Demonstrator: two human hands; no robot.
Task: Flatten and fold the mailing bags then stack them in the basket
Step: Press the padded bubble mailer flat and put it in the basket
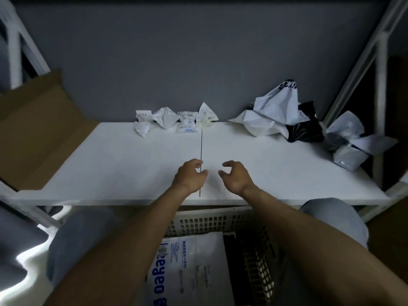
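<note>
My left hand [191, 176] and my right hand [235, 177] hover side by side over the near middle of the white table [132, 168], fingers loosely curled, holding nothing. Several small crumpled white mailing bags [176, 119] lie at the table's far edge. A larger heap of crumpled white bags [273, 111] and a black bag [305, 129] sits at the far right, with grey bags [351, 142] spilling over the right edge. Below the table's near edge stands a cream perforated basket [212, 221] holding a flat white printed bag [194, 268].
A brown cardboard box [37, 133] leans at the left of the table. White shelf posts [362, 69] rise at both sides against a grey wall. A dark seam [201, 151] runs down the table's middle. My knees flank the basket.
</note>
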